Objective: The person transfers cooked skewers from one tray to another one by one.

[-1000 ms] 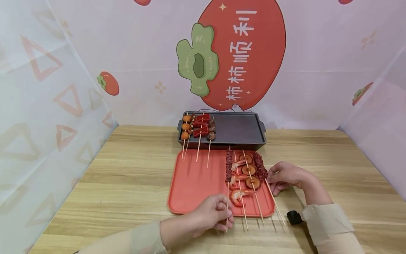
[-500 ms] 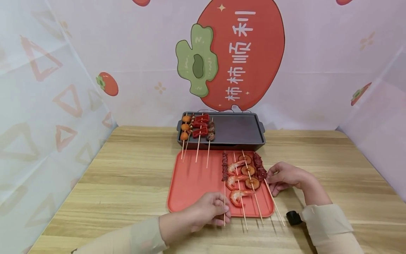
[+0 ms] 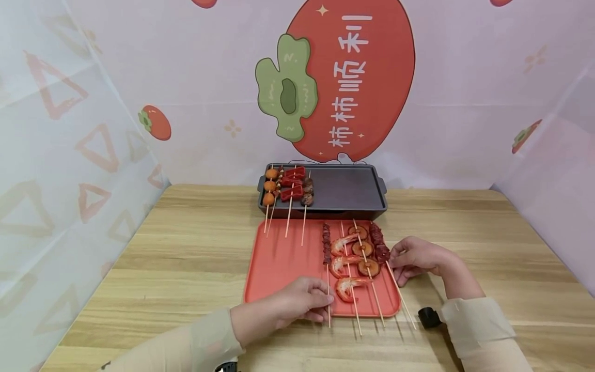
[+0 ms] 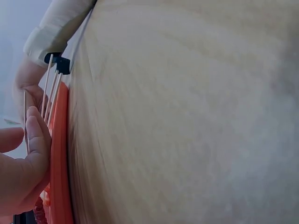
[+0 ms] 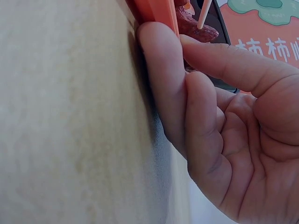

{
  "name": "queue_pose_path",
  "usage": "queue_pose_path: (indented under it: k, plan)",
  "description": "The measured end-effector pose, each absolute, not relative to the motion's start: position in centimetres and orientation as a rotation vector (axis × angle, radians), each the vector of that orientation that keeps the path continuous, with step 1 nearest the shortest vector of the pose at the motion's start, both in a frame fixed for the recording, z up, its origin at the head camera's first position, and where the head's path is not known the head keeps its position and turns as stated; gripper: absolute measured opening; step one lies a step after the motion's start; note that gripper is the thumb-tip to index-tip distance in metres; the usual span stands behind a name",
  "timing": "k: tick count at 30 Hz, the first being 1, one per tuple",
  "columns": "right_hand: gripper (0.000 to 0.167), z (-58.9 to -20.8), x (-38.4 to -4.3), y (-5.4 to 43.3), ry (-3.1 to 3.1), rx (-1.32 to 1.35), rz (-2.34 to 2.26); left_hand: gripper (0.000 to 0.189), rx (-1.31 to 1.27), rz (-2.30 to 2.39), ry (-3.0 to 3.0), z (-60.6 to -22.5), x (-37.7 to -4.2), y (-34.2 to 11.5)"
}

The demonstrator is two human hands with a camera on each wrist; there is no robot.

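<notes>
My left hand (image 3: pixel 304 300) pinches the bare stick of a thin dark-red meat skewer (image 3: pixel 327 248) over the red tray (image 3: pixel 279 268). In the left wrist view the stick (image 4: pixel 25 112) shows by the thumb and fingertips. At the tray's right edge my right hand (image 3: pixel 416 258) grips the rim between thumb and fingers, close beside a second dark-red meat skewer (image 3: pixel 380 245). Between these two lie a shrimp skewer (image 3: pixel 346 288) and a skewer of round brown mushroom slices (image 3: pixel 369 267). Their sticks stick out over the tray's near edge.
Behind the tray stands a dark grill pan (image 3: pixel 348 186). On its left side rest an orange-ball skewer (image 3: pixel 269 186), a red-block skewer (image 3: pixel 292 192), a brown-ball skewer (image 3: pixel 307 199) and a thin mixed one. A black strap piece (image 3: pixel 429 318) is by the right cuff.
My left hand has shifted the thin meat skewer a little to the left, away from the shrimp, and its stick end now reaches less far toward me. The right hand stays at the tray edge.
</notes>
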State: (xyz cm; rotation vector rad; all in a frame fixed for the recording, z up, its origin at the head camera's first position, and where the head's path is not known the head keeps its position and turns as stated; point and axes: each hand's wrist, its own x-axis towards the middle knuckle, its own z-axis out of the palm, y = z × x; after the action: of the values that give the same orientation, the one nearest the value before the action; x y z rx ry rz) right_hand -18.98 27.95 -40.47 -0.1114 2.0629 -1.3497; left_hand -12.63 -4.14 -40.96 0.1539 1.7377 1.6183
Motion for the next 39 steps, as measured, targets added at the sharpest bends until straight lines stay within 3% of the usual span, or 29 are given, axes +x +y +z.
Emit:
queue_pose_path:
  k: [25,34,39]
  plan:
    - [0.011,-40.5,-18.9,27.9,2.066,-0.105,-1.349,0.03,0.256,1.451,1.788,-39.9,-15.4,-6.7]
    - [0.012,-40.5,-18.9,27.8,2.047,-0.118,-1.362,0.033,0.39,1.446,2.014,-36.2,-17.1,-9.0]
    - [0.012,-40.4,-18.9,27.8,2.051,-0.116,-1.363,0.044,0.333,1.405,2.091,-34.7,-17.9,-9.8]
